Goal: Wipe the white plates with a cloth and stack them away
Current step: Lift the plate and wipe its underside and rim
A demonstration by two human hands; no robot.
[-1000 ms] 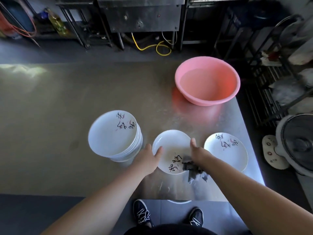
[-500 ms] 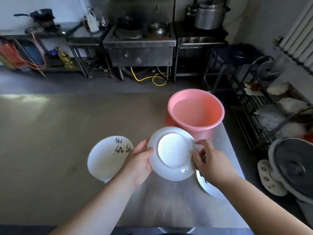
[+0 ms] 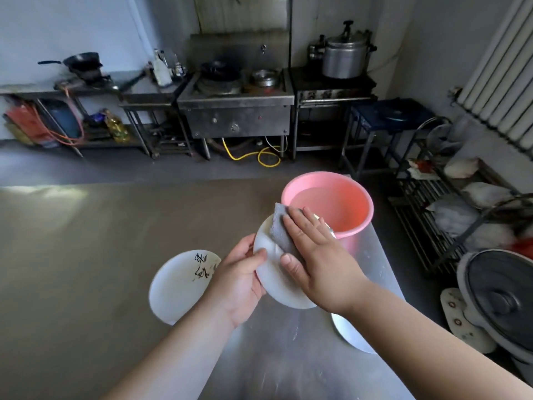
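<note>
A white plate (image 3: 274, 280) is held up above the steel table, its underside turned toward me. My left hand (image 3: 238, 280) grips its left rim, thumb on the face. My right hand (image 3: 314, 252) lies flat on the plate and presses a grey cloth (image 3: 281, 226) against it, fingers straight. To the left stands a stack of white plates (image 3: 178, 284) with black writing on the top one. Another white plate (image 3: 350, 333) lies on the table under my right forearm, mostly hidden.
A pink basin (image 3: 331, 203) with water stands just behind the held plate near the table's right edge. The steel table (image 3: 86, 255) stretches left. A fan (image 3: 499, 301) and a wire rack (image 3: 450, 209) stand on the floor at right. Stoves line the back wall.
The plate came up off the table and was turned underside up. My right hand brought the cloth onto it and now lies flat on it. The view tilted up.
</note>
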